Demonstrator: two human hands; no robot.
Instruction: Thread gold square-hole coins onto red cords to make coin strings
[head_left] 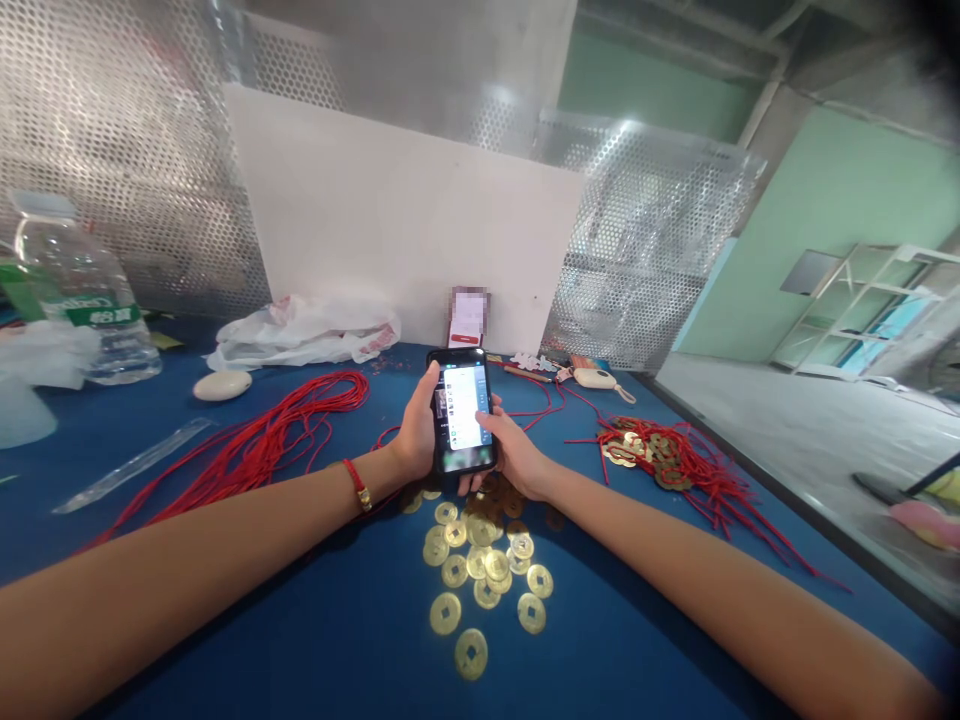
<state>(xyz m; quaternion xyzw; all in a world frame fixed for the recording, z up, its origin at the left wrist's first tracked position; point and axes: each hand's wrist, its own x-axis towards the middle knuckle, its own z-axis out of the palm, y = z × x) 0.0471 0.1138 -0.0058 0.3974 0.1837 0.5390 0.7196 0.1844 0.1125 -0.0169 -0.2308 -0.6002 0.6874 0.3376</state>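
Note:
A black smartphone (463,410) with a lit screen is held upright between both hands. My left hand (417,425) wraps its left edge, the thumb lying along the side. My right hand (517,450) grips the right edge, with its thumb on the screen and some fingers showing under the bottom. Below the phone, several brass coins with square holes (484,565) lie scattered on the blue table (337,620). Loose red cords (262,450) spread left of my left hand. To the right sits a bundle of coins tied with red cord (660,455).
Behind the phone, a second phone (468,318) leans against a white board (405,210). On the left are a water bottle (90,290), a white plastic bag (307,330), a white oval object (222,386) and a clear strip (139,465). A small white case (595,378) lies back right.

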